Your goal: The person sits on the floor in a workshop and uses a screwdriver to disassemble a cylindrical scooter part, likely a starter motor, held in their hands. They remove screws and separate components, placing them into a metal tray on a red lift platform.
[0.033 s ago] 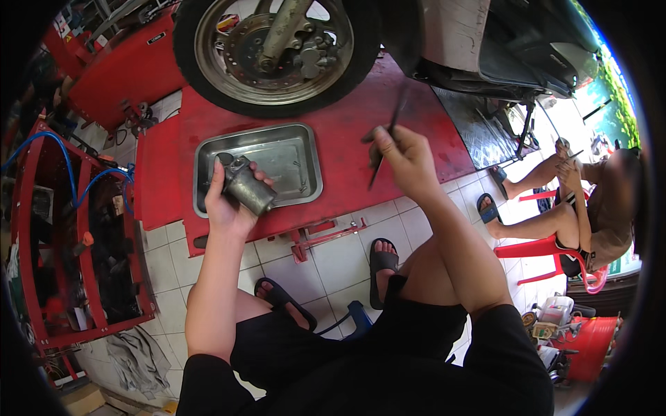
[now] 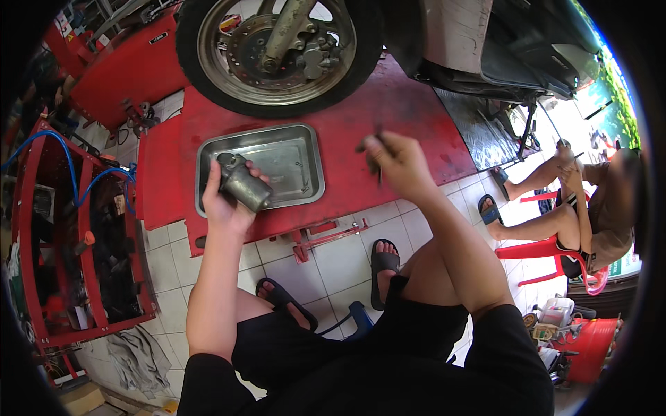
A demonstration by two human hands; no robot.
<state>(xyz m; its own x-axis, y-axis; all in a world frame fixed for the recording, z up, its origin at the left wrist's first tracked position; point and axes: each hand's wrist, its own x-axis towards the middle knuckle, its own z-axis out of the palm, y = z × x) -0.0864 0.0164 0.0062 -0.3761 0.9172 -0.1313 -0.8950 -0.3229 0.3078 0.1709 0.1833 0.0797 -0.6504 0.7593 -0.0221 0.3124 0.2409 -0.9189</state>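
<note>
Metal cyl: dull grey (image 2: 246, 184), smooth rounded body, worn sheen; tilted, one end up-L w/ a knobby fitting, other end down-R.
Where: held up in L hand (image 2: 231, 206), in view over the near-L part of the tray (image 2: 317, 163).
L fingers: closed round cyl, thumb on its L side, fingertips showing on the far side.
R hand: (image 2: 401, 165) well R of cyl, above red bench (image 2: 354, 132); fingers pinched on a dark thin tool (image 2: 379, 166), blurred, so exact type can't be told.
Tray: shallow, shiny steel, rounded corners; sm. thin metal bits (image 2: 302, 177) lie in its R part.
In the way: L hand + cyl hide part of tray's near side; R hand hides part of tool.
Wheel: black tyre (image 2: 277, 109) just beyond tray, w/ drilled brake disc (image 2: 253, 52); m'cycle body (image 2: 451, 35) up-R.
L side: red rack (image 2: 87, 225), dark clutter inside, blue hose (image 2: 69, 163) looped over; grey cloth (image 2: 139, 357) on floor below.
R side: another person (image 2: 572, 218) seated on red chair (image 2: 531, 251), hands near each other; red drum (image 2: 596, 350) lower R.
Below: pale tiles (image 2: 333, 260), blue stool (image 2: 361, 319) partly hidden by wearer's black shorts (image 2: 416, 326).
</note>
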